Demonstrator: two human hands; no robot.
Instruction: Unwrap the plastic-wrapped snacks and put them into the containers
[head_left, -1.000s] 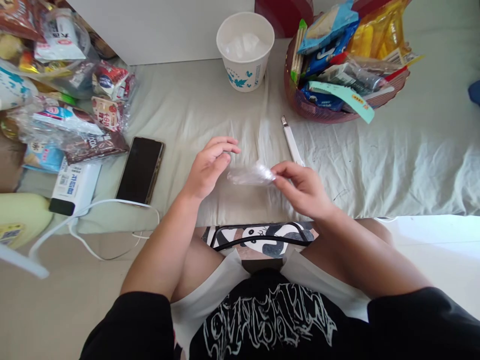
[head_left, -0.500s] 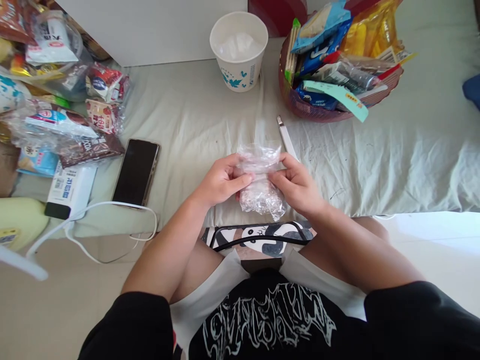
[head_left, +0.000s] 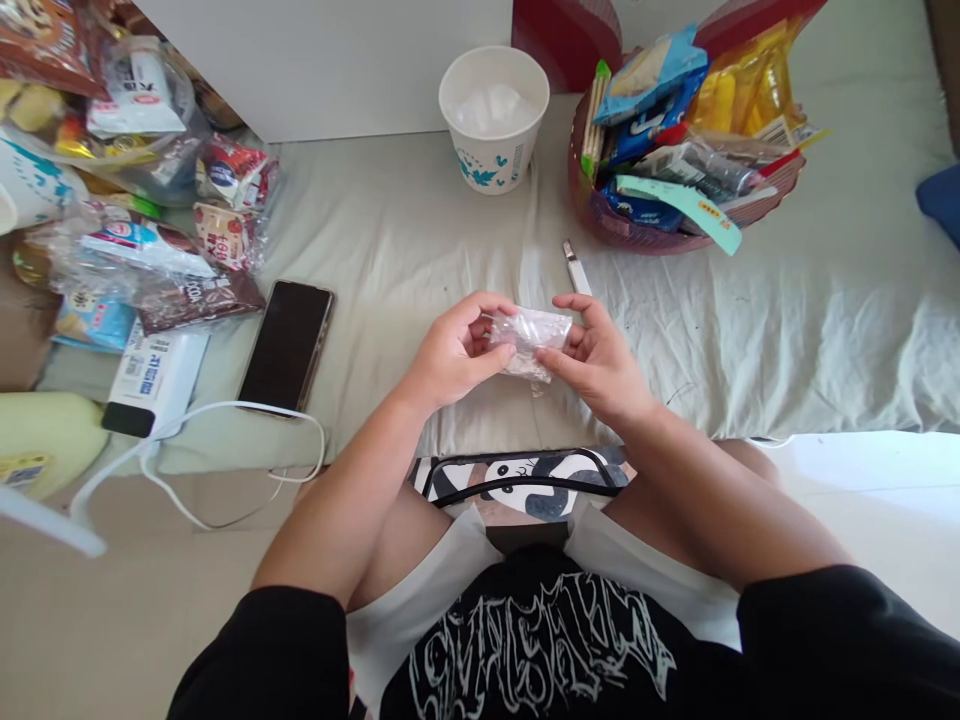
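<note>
A crumpled clear plastic bag, bunched into a small bundle, is held between my hands above the front of the cloth-covered surface. My left hand grips its left end, the thumb on top and the fingers curled beneath. On the other side, my right hand presses its thumb against the bag, with the index finger raised off it and the other fingers behind. Whatever the plastic may wrap cannot be made out. Just beyond my right hand lies a white-handled nail-clipper-like tool, its near end hidden by the fingers.
Behind stands a paper cup with clear plastic inside. A purplish basket of snack packets is at the back right. To the left are a phone, a white charger box with a cable, and piled snacks.
The plastic bag has been folded into a smaller, flatter bundle. My right index finger has lifted from it. The whole view has shifted slightly.
</note>
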